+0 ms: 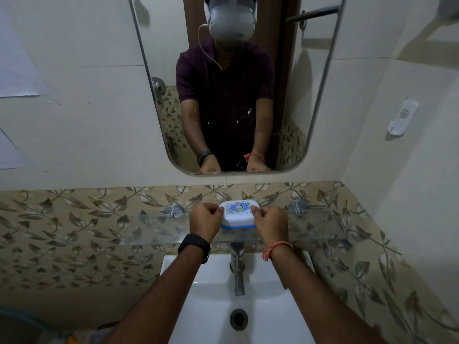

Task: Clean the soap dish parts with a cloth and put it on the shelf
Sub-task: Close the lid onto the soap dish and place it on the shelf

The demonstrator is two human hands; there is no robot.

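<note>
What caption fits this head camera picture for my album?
Both hands, left hand and right hand, hold the closed soap dish on the glass shelf above the sink.

Both arms are being extended forward and slightly inward, so that the forearms are converging toward the hands. The left hand [205, 220] is being held with its back turned upward and its fingers [215, 211] curled into a loose fist, the fingertips being pressed inward at the hand's right side. The right hand [271, 223] is being held in a mirrored pose, knuckles up, with its fingers [258, 212] bent and pinched toward the left. The two hands are being kept level with each other and apart. Both wrists are being kept nearly straight.
</note>
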